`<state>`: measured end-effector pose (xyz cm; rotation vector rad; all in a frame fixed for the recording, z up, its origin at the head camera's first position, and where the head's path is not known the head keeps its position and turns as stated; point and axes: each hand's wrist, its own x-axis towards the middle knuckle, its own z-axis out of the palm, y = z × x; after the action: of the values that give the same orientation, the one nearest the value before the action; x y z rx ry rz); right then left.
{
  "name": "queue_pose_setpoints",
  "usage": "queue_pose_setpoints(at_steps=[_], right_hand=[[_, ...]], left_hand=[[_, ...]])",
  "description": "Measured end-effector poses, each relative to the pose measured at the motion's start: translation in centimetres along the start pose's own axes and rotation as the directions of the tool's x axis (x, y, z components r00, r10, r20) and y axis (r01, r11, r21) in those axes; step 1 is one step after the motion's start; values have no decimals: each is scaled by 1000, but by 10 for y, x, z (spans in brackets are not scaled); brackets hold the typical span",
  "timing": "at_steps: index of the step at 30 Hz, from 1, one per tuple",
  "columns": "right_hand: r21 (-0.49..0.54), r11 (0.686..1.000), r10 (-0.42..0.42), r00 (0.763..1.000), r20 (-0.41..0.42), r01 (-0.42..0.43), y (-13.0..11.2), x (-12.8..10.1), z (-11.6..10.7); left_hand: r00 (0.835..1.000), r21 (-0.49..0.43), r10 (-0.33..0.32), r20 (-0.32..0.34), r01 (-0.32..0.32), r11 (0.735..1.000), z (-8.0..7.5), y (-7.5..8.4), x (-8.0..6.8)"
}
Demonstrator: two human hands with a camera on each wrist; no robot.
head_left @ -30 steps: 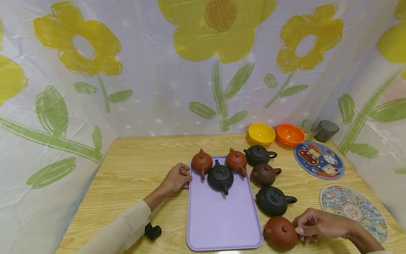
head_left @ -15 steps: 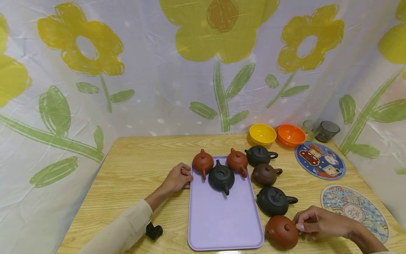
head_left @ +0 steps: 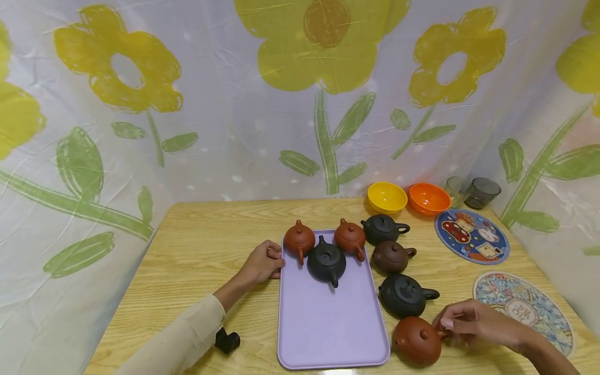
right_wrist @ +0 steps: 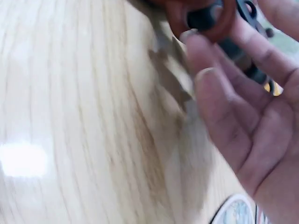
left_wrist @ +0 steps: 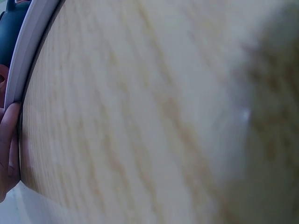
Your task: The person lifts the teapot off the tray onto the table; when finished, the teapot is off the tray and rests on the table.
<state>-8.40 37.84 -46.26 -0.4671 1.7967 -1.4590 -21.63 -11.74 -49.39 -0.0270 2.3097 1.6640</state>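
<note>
A lilac tray point(head_left: 334, 323) lies on the table with two red-brown teapots point(head_left: 299, 239) and a black teapot point(head_left: 326, 263) at its far end. My left hand point(head_left: 262, 262) grips the tray's left edge, its fingers at the rim in the left wrist view too. Right of the tray's near corner stands a red-brown teapot point(head_left: 417, 341), its handle point(right_wrist: 224, 21) pointing right. My right hand point(head_left: 478, 323) is at that handle, fingers loosely bent, fingertips right by the loop in the right wrist view. Part of the handle is hidden by the fingers.
Two black teapots point(head_left: 407, 296) and a dark brown one point(head_left: 391, 258) line the tray's right side. Behind them stand yellow point(head_left: 387, 198) and orange point(head_left: 429, 199) bowls and two glasses point(head_left: 483, 192). Two round mats point(head_left: 497, 250) lie right. A small black object point(head_left: 227, 341) is near my left sleeve.
My right hand has shifted slightly right and up, and more of the near teapot's handle shows. That teapot has moved slightly away from the tray's edge. My left hand stays at the tray.
</note>
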Motion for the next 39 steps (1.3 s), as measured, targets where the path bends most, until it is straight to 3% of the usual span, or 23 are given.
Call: queue_pose_setpoints(at_steps=[3, 7, 12, 16, 22, 26, 33, 39], right_hand=[[-60, 997, 31, 991, -131, -39, -8, -6, -4], [-164, 983, 33, 950, -312, -88, -25, -6, -2], [-205, 973, 8, 903, -429, -106, -49, 7, 8], [-207, 974, -14, 886, -463, -93, -67, 26, 18], [-182, 983, -72, 892, -446, -11, -89, 59, 30], [-194, 981, -84, 885, -459, -7, -100, 86, 39], [-210, 976, -50, 880, -472, -58, -114, 129, 53], [-241, 958, 7, 856, -516, -153, -117, 157, 61]], left_hand=[[1000, -1, 1, -2, -1, 1000, -1, 0, -1], [1000, -4, 4, -5, -4, 1000, -2, -1, -1], [1000, 0, 3, -2, -3, 1000, -2, -2, 0], [1000, -6, 0, -2, 0, 1000, -2, -4, 2], [1000, -2, -3, -1, 3, 1000, -3, -4, 2], [1000, 3, 1, 1, -1, 1000, -4, -2, 2], [1000, -2, -3, 9, 3, 1000, -3, 0, 2], [1000, 9, -8, 12, 8, 1000, -1, 0, 2]])
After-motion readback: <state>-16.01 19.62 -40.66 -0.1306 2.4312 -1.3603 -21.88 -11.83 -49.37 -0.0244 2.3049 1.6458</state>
